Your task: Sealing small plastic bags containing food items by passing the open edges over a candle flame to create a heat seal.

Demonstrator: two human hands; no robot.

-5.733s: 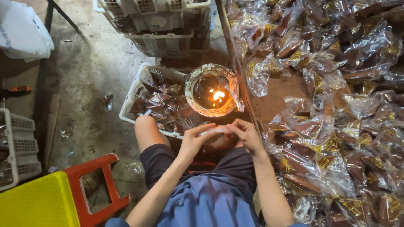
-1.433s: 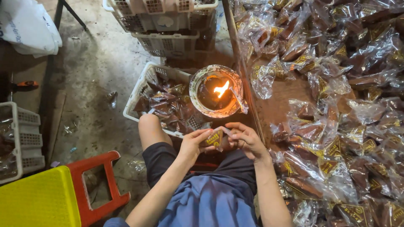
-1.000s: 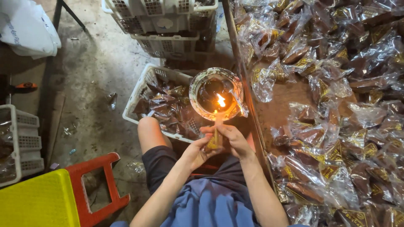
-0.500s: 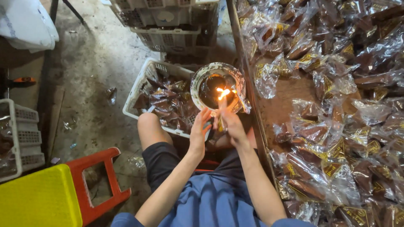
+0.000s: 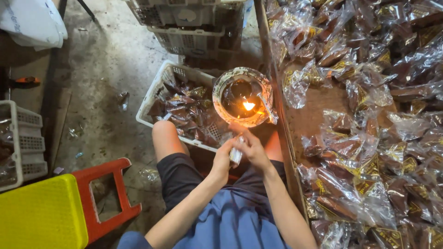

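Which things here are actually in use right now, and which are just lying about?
In use:
left hand and right hand, both on the small packet
bowl with flame
white basket of packets
packet pile

Lying about:
red stool
yellow stool
stacked crates

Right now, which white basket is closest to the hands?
The white basket full of wrapped packets, just left of the flame bowl; the stacked baskets sit farther away.
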